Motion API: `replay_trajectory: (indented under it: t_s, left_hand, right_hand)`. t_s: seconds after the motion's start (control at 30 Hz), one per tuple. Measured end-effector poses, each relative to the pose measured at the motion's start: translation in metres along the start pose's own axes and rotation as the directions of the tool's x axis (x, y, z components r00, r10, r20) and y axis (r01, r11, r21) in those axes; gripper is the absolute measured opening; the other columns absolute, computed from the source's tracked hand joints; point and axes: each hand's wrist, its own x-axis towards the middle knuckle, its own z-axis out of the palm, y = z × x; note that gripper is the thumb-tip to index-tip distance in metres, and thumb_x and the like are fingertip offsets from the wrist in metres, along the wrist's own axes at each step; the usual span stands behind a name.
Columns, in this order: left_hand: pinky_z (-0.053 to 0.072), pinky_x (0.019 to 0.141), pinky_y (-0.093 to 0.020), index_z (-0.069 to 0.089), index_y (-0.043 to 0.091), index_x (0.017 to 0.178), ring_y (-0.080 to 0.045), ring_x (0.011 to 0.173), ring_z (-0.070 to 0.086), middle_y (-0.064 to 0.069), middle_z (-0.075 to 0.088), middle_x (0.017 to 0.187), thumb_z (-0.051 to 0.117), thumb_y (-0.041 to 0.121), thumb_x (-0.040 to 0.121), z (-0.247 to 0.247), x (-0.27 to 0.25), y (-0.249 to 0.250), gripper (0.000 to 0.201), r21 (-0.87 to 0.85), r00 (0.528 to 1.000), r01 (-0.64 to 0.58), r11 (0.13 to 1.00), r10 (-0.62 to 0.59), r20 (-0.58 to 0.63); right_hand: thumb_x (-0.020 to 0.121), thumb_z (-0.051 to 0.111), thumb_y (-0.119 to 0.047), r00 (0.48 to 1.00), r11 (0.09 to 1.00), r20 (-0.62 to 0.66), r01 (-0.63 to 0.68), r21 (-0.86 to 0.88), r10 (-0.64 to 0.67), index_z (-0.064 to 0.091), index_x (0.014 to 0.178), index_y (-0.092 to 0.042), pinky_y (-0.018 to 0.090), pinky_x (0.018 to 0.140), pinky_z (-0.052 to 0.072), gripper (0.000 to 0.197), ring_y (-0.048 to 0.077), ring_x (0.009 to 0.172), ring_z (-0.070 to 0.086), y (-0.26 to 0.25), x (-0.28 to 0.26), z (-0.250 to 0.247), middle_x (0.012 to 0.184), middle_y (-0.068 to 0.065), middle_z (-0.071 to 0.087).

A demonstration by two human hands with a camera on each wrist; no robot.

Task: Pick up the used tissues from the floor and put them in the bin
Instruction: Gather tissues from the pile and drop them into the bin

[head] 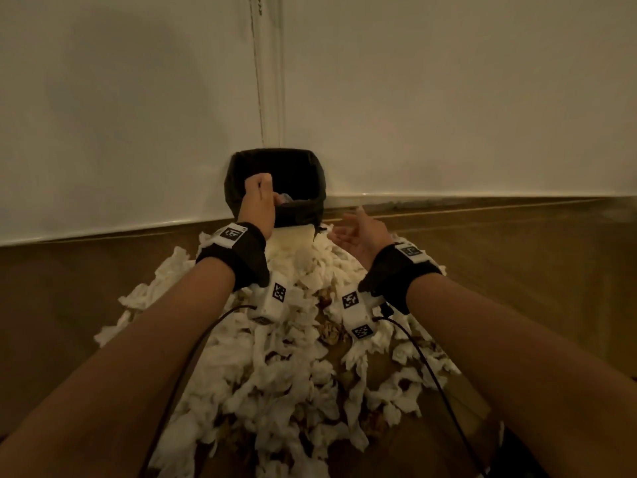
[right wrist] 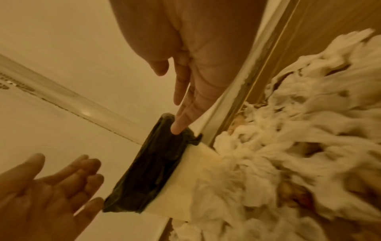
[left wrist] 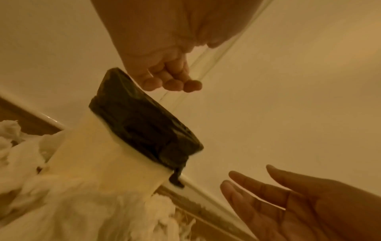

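The bin (head: 275,188) stands in the corner, against the wall (head: 448,98) behind it. The tissues (head: 293,374) lie heaped on the floor (head: 517,288) in front of it, reaching its base. My left hand (head: 258,201) is over the bin's mouth; my right hand (head: 360,232) is to the bin's right, above the heap's far edge.

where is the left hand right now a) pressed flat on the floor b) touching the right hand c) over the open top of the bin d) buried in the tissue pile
c: the left hand is over the open, black-lined top of the bin, above the tissues on the floor and apart from the right hand, and holds nothing.
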Motion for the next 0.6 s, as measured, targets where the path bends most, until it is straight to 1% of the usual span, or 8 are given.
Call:
replay_trajectory:
  t_s: [0.07,0.13,0.23,0.33,0.4,0.5,0.53,0.6]
  left_hand:
    - [0.044,0.072,-0.023,0.033,0.007,0.129,-0.009,0.064,0.047,0.002,0.050,0.072,0.028,0.017,0.101,0.011,-0.017,-0.013,0.030,0.067,0.996,-0.073,0.995,0.069,0.057]
    - [0.043,0.064,-0.020,0.030,0.005,0.129,-0.012,0.061,0.046,-0.001,0.048,0.071,0.027,0.003,0.097,0.024,-0.038,-0.025,0.032,0.065,0.987,-0.070,0.995,0.060,0.146]
    - [0.044,0.066,-0.026,0.041,0.012,0.123,-0.016,0.067,0.053,-0.002,0.054,0.076,0.029,-0.003,0.092,0.045,-0.068,-0.047,0.035,0.144,0.945,0.019,0.989,-0.064,0.320]
    - [0.046,0.068,-0.023,0.056,0.020,0.112,-0.016,0.084,0.058,0.005,0.058,0.087,0.042,0.003,0.092,0.062,-0.101,-0.069,0.030,0.388,0.857,-0.084,0.918,-0.133,0.499]
    - [0.047,0.074,-0.026,0.059,0.019,0.112,-0.020,0.095,0.059,-0.001,0.061,0.100,0.048,0.013,0.093,0.072,-0.122,-0.083,0.022,0.490,0.787,-0.177,0.853,-0.176,0.591]
    - [0.050,0.081,-0.030,0.062,0.021,0.111,-0.021,0.098,0.060,-0.003,0.062,0.112,0.049,0.018,0.094,0.084,-0.150,-0.105,0.022,0.571,0.678,-0.285,0.770,-0.259,0.688]
    - [0.049,0.080,-0.027,0.063,0.022,0.111,-0.019,0.099,0.060,-0.002,0.062,0.114,0.049,0.017,0.093,0.087,-0.157,-0.113,0.023,0.581,0.644,-0.324,0.747,-0.276,0.713]
    - [0.046,0.078,-0.022,0.063,0.021,0.112,-0.017,0.102,0.059,-0.002,0.062,0.116,0.049,0.014,0.093,0.091,-0.167,-0.124,0.025,0.605,0.590,-0.392,0.693,-0.316,0.743]
  right_hand:
    - [0.102,0.031,-0.039,0.999,0.999,-0.022,-0.047,-0.014,0.047,0.049,0.123,0.003,0.037,0.086,0.050,0.051,0.027,0.077,0.060,0.014,-0.010,-0.025,0.083,0.016,0.057]
    - [0.101,0.030,-0.045,0.995,0.996,-0.049,-0.091,-0.024,0.089,0.052,0.115,-0.001,0.037,0.083,0.050,0.051,0.027,0.080,0.060,0.027,-0.021,-0.048,0.088,0.017,0.058]
    - [0.099,0.028,-0.050,0.977,0.977,-0.148,-0.171,-0.130,0.152,0.057,0.105,-0.004,0.033,0.066,0.052,0.055,0.026,0.075,0.060,0.052,-0.036,-0.083,0.085,0.015,0.060]
    - [0.100,0.038,-0.039,0.955,0.899,-0.235,-0.259,-0.352,0.183,0.059,0.110,-0.001,0.030,0.059,0.048,0.044,0.022,0.068,0.058,0.083,-0.047,-0.118,0.083,0.011,0.061]
    - [0.098,0.047,-0.029,0.955,0.778,-0.261,-0.273,-0.566,0.145,0.060,0.116,-0.001,0.029,0.061,0.049,0.037,0.019,0.069,0.058,0.104,-0.053,-0.140,0.084,0.008,0.064]
    - [0.094,0.054,-0.024,0.971,0.477,-0.224,-0.236,-0.847,0.082,0.064,0.115,-0.008,0.030,0.075,0.051,0.028,0.022,0.092,0.062,0.130,-0.064,-0.165,0.108,0.007,0.065]
    - [0.093,0.055,-0.024,0.973,0.395,-0.212,-0.231,-0.889,0.092,0.065,0.113,-0.010,0.029,0.075,0.048,0.026,0.022,0.096,0.062,0.137,-0.068,-0.169,0.112,0.007,0.064]
    - [0.092,0.057,-0.024,0.971,0.308,-0.209,-0.236,-0.922,0.118,0.066,0.109,-0.012,0.027,0.073,0.047,0.023,0.021,0.095,0.061,0.150,-0.076,-0.176,0.113,0.007,0.065]
